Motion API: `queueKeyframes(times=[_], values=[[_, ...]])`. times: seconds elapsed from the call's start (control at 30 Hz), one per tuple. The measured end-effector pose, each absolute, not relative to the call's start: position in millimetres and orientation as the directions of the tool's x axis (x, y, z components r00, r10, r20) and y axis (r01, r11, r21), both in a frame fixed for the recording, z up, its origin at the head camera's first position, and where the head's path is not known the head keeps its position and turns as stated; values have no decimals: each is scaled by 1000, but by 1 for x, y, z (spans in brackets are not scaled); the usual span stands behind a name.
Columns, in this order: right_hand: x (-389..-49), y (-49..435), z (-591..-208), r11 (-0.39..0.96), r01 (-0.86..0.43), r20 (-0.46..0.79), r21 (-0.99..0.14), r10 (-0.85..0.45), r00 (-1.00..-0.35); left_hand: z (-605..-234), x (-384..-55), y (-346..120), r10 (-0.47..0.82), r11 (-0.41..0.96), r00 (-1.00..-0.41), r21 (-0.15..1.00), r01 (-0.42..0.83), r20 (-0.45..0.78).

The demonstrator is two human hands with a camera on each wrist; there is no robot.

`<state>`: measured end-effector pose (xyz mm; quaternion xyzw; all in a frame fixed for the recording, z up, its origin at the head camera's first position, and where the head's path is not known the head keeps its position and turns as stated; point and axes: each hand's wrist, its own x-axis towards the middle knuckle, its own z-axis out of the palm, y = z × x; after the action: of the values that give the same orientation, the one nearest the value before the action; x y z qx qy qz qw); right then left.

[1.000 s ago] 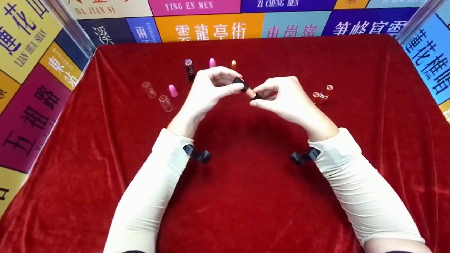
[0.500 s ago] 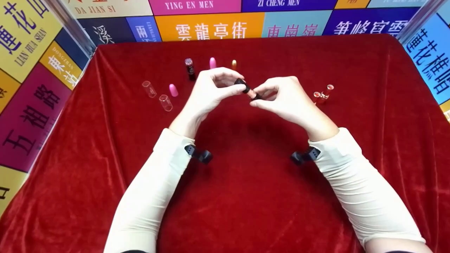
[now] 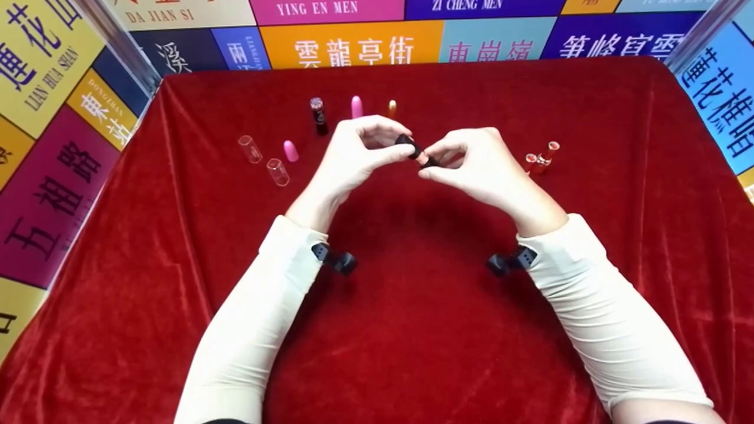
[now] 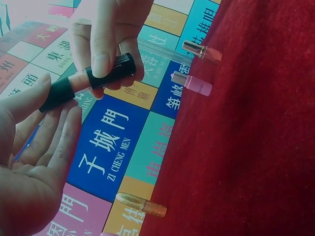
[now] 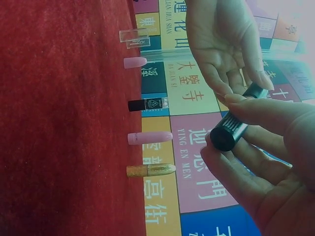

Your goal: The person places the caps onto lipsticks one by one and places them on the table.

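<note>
A black lipstick tube (image 5: 229, 129) with a pinkish band in its middle is held up at a slant between the hands, above the cloth. My left hand (image 3: 353, 150) pinches its black cap end (image 4: 57, 94) between thumb and fingers. At the other end, my right hand (image 3: 474, 162) grips the black base (image 4: 117, 69), which carries small white print. The pinkish band (image 4: 78, 81) shows between the two black parts. Fingers hide some of both ends.
Beyond my left hand stand a black lipstick (image 3: 318, 116), a pink lipstick (image 3: 356, 106) and a gold lipstick (image 3: 392, 108). Left lie a pink cap (image 3: 290, 151) and clear covers (image 3: 277, 172). Two small red-topped lipstick pieces (image 3: 548, 155) stand right. Red velvet (image 3: 412, 306) covers the table.
My left hand has shifted slightly right and toward me, closer to my right hand. Less of the pinkish band shows between the black parts. The right hand stays nearly still.
</note>
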<state>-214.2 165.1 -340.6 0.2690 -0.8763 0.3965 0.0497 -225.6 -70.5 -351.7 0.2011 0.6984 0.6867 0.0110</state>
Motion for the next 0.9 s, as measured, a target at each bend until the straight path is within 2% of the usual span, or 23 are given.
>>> queueKeyframes(times=[0.9], values=[[-213,164,-341,532,-512,319,-675,-416,-852,-356,-226,-67,322,-53,-913,967,248,251]])
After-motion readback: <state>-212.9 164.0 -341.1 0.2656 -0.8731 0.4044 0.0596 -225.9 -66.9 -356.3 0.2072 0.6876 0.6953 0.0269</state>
